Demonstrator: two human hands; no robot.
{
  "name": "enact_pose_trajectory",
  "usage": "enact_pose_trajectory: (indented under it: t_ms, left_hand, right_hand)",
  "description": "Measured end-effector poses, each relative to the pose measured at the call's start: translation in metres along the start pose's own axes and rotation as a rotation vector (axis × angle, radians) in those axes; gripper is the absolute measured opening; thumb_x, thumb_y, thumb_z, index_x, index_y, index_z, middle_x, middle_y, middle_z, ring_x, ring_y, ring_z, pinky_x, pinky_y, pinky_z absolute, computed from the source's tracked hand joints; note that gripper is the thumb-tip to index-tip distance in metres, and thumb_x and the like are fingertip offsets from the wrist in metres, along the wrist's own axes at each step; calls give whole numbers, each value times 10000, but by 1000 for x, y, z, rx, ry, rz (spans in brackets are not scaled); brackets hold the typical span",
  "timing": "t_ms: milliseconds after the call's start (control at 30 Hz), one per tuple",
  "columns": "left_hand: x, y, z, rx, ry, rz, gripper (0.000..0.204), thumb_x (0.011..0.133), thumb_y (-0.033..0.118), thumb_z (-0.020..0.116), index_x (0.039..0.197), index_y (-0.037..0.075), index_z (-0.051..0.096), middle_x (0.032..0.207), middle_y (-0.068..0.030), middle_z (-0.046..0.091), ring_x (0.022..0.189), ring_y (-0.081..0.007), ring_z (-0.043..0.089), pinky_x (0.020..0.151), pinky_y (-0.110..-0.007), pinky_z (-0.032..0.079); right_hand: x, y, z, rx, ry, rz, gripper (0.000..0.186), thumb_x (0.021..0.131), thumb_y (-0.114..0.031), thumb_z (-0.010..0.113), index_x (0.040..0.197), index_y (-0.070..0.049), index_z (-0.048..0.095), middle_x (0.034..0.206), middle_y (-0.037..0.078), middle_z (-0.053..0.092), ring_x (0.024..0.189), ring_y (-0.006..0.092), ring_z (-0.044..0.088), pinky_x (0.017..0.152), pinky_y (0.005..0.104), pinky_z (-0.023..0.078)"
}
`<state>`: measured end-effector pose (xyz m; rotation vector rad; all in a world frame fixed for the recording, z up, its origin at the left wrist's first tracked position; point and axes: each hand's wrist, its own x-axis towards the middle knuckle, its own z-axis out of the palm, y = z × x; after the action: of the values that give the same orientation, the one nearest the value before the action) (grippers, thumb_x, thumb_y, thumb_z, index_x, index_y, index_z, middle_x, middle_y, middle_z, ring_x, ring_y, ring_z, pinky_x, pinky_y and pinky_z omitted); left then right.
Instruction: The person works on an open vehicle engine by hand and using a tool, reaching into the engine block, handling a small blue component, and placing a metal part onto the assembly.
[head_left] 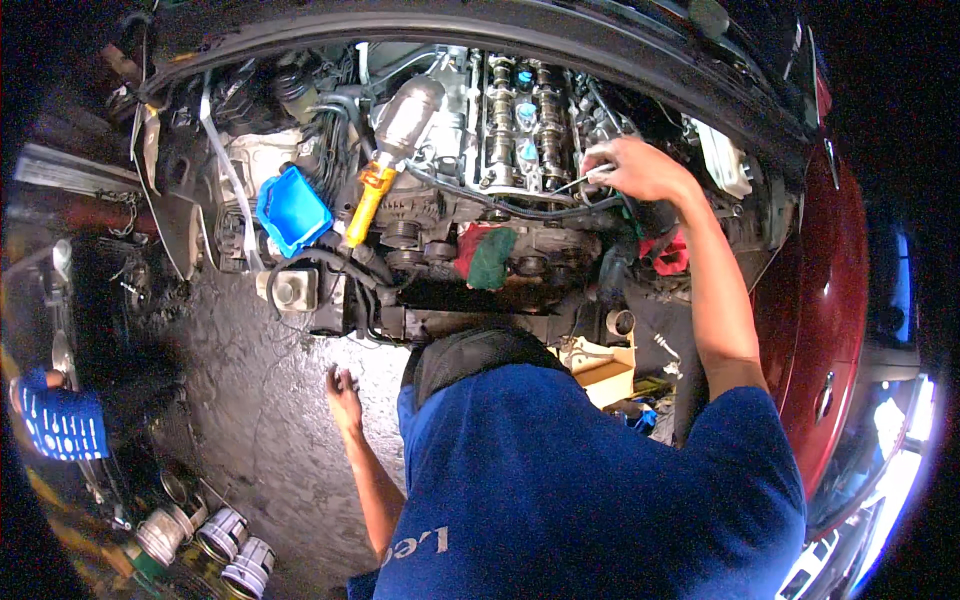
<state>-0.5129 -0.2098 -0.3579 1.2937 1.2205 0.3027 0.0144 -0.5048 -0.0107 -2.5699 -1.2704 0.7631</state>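
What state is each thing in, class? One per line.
Right hand: fingers closed on a thin metal tool
Left hand: loosely open, nothing visible in it
Engine: top uncovered, camshafts exposed
Blue tray: open
Red-and-green cloth: bunched
Pale yellow box: open
Yellow-handled device: on or off unclear

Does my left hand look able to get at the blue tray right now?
Probably yes: your left hand looks empty, and nothing covers the open blue tray. It would likely have to reach forward past the black hose looping just below the tray in the picture.
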Motion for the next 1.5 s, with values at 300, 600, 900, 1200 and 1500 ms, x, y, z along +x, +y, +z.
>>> enact_pose_trajectory:
  t_ms: [300,600,900,1200,1500]
  left_hand:
    - [-99,311,149,539,-310,1072,389,921,186,622,1295,83,594,1222,-187,614,1105,-318,609,981,-400,459]
    - [-58,263,132,552,-445,964,248,850,45,559,1091,33,617,979,-177,664,919,-364,650,825,-433,522]
    - [211,215,62,846,112,549,226,846,162,603,977,-17,650,930,-280,667,897,-462,645,775,-514,524]
    - [344,210,108,984,-70,469,227,816,119,593,980,-3,691,997,-270,675,977,-420,654,891,-496,514]
    - [243,211,31,491,334,513,289,965,244,566,1166,58,656,1018,-205,694,930,-318,680,822,-415,506]
  right_hand:
    - [-3,-77,41,717,-109,2,214,887,-187,676,1058,-61,707,894,8,679,803,98,582,712,264,462]
    - [3,-134,101,810,23,-9,198,920,-117,642,1094,-34,689,1011,15,689,917,93,595,799,263,467]
    - [-11,-157,134,953,124,279,187,927,-130,633,1092,-65,692,807,-76,574,669,21,436,579,198,349]
    - [-63,-153,167,797,198,550,321,951,-179,583,1236,-39,630,1157,83,671,1029,157,594,915,281,443]
    - [-84,-124,176,938,338,629,312,931,-154,626,1219,-34,626,911,12,635,714,48,515,598,207,414]
